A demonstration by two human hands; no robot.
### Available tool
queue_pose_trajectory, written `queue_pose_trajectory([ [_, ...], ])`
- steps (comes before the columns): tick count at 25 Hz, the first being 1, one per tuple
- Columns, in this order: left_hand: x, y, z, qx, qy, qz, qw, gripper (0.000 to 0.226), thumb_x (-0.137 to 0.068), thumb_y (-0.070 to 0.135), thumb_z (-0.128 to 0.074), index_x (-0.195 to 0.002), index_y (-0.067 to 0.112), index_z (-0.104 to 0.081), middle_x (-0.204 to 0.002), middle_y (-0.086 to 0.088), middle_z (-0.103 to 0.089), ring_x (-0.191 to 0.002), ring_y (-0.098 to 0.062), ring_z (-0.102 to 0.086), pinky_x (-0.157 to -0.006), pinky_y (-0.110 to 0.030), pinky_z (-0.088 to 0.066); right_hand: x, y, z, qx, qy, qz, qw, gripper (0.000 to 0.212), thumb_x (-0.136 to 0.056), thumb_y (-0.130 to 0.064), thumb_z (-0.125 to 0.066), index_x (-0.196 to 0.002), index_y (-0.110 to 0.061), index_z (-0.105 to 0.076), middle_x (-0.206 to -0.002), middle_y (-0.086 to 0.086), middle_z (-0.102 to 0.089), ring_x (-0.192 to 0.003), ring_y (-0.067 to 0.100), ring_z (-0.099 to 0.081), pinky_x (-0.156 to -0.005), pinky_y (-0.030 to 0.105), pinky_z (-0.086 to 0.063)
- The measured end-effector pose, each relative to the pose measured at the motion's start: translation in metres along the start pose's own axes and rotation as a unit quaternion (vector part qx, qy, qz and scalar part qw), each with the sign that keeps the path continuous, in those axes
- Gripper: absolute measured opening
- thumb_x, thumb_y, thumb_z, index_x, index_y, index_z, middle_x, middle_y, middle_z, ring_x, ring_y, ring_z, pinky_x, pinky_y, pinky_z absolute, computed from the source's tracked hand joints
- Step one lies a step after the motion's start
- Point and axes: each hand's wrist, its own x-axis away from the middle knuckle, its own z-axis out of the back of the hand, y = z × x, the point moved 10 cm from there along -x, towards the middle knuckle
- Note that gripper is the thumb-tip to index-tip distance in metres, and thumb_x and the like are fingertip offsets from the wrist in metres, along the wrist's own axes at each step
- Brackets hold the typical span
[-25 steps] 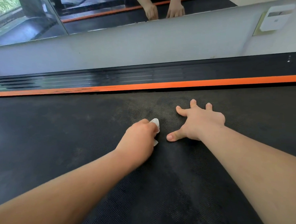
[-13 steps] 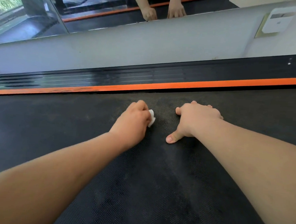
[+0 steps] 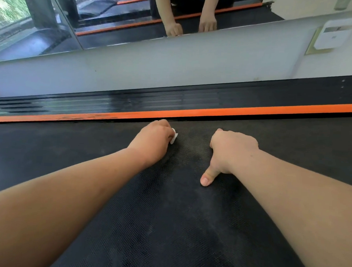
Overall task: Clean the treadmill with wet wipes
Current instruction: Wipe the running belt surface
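The black textured treadmill belt [image 3: 166, 224] fills the lower view. My left hand [image 3: 152, 141] is closed on a small white wet wipe [image 3: 174, 137], pressing it on the belt close to the orange stripe [image 3: 233, 110] at the far edge. Only a corner of the wipe shows past my fingers. My right hand [image 3: 229, 150] rests on the belt just to the right, thumb stretched toward me and the other fingers hidden behind the knuckles. It holds nothing.
Beyond the orange stripe runs a glossy black side rail [image 3: 132, 101], then a grey wall base [image 3: 174, 61] with a mirror [image 3: 126, 12] reflecting my hands. A white wall device [image 3: 333, 33] sits at the upper right.
My left hand has slid the wipe away from me across the belt, up to the orange stripe. My right hand's fingers, spread a second ago, have curled under.
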Motion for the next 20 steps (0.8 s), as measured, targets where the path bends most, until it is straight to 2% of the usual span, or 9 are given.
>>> queue_pose_trajectory([
  [1,-0.007,-0.009,0.001,-0.012,-0.002,0.034,0.999,0.024,-0.094,0.004,-0.055,-0.077,0.016,-0.066,-0.100,-0.001,-0.061,-0.093,-0.025,-0.056,-0.076,-0.035,-0.046,0.000,0.000,-0.001,0.000,-0.001,0.002,1.000,0.116,-0.044,-0.073,-0.090,-0.142,-0.024,-0.051,-0.143,-0.002,-0.048,-0.135,0.028,-0.049,-0.085,0.041,-0.047],
  [3,-0.018,-0.029,0.004,-0.008,0.003,0.128,0.992,0.029,-0.090,0.002,-0.054,-0.065,0.017,-0.055,-0.094,-0.006,-0.062,-0.087,-0.030,-0.059,-0.069,-0.032,-0.041,-0.002,0.000,-0.006,0.002,-0.011,0.003,1.000,0.134,-0.041,-0.079,-0.086,-0.155,-0.027,-0.038,-0.167,-0.002,-0.024,-0.147,0.027,-0.037,-0.091,0.044,-0.047],
  [5,-0.024,-0.022,0.004,0.019,0.023,0.186,0.982,0.024,-0.091,0.009,-0.054,-0.069,0.013,-0.061,-0.090,-0.011,-0.062,-0.086,-0.036,-0.062,-0.067,-0.033,-0.042,-0.004,0.004,-0.011,-0.004,-0.014,-0.003,1.000,0.147,-0.035,-0.085,-0.083,-0.160,-0.028,-0.028,-0.169,-0.002,-0.020,-0.147,0.026,-0.038,-0.086,0.043,-0.045],
  [6,-0.027,-0.005,0.003,0.027,0.028,0.188,0.981,0.021,-0.093,0.014,-0.054,-0.079,0.010,-0.068,-0.092,-0.013,-0.065,-0.089,-0.038,-0.063,-0.070,-0.035,-0.046,-0.004,0.006,-0.011,-0.008,-0.010,-0.003,1.000,0.148,-0.034,-0.086,-0.082,-0.159,-0.028,-0.028,-0.168,-0.003,-0.023,-0.146,0.025,-0.039,-0.083,0.042,-0.043],
  [8,-0.032,0.038,-0.006,0.035,0.020,0.163,0.986,0.020,-0.096,0.020,-0.056,-0.098,0.012,-0.074,-0.102,-0.015,-0.069,-0.098,-0.038,-0.064,-0.081,-0.039,-0.053,-0.001,0.010,-0.009,-0.002,0.004,0.006,1.000,0.137,-0.038,-0.086,-0.080,-0.156,-0.033,-0.035,-0.168,-0.005,-0.021,-0.148,0.022,-0.036,-0.086,0.041,-0.044],
  [10,-0.033,0.061,-0.013,0.032,0.002,0.131,0.991,0.017,-0.095,0.013,-0.057,-0.106,0.013,-0.071,-0.107,-0.012,-0.068,-0.101,-0.034,-0.064,-0.085,-0.040,-0.054,0.003,0.010,-0.008,0.003,0.016,0.022,1.000,0.124,-0.047,-0.086,-0.078,-0.154,-0.039,-0.039,-0.170,-0.010,-0.010,-0.154,0.018,-0.023,-0.099,0.046,-0.046],
  [13,-0.032,0.044,-0.011,0.101,-0.002,0.107,0.989,0.025,-0.093,0.008,-0.057,-0.115,0.015,-0.066,-0.112,-0.008,-0.067,-0.104,-0.028,-0.063,-0.090,-0.040,-0.054,0.008,0.005,-0.007,-0.009,0.009,0.030,0.999,0.120,-0.052,-0.085,-0.078,-0.155,-0.041,-0.036,-0.171,-0.013,-0.001,-0.157,0.015,-0.012,-0.108,0.049,-0.043],
  [16,-0.030,0.036,-0.008,0.103,-0.019,0.049,0.993,0.022,-0.094,0.008,-0.060,-0.110,0.019,-0.071,-0.112,-0.002,-0.067,-0.105,-0.022,-0.062,-0.094,-0.038,-0.052,0.007,0.002,-0.005,-0.017,0.002,0.028,0.999,0.121,-0.052,-0.082,-0.079,-0.156,-0.038,-0.035,-0.171,-0.013,0.001,-0.158,0.016,-0.009,-0.109,0.049,-0.042],
  [20,-0.036,0.038,-0.003,0.078,-0.003,-0.046,0.996,0.018,-0.096,0.011,-0.061,-0.106,0.018,-0.074,-0.109,0.002,-0.063,-0.106,-0.022,-0.058,-0.093,-0.039,-0.049,0.006,0.002,-0.004,-0.013,0.005,0.032,0.999,0.122,-0.052,-0.083,-0.079,-0.156,-0.038,-0.035,-0.171,-0.012,0.001,-0.157,0.018,-0.010,-0.107,0.049,-0.042],
])
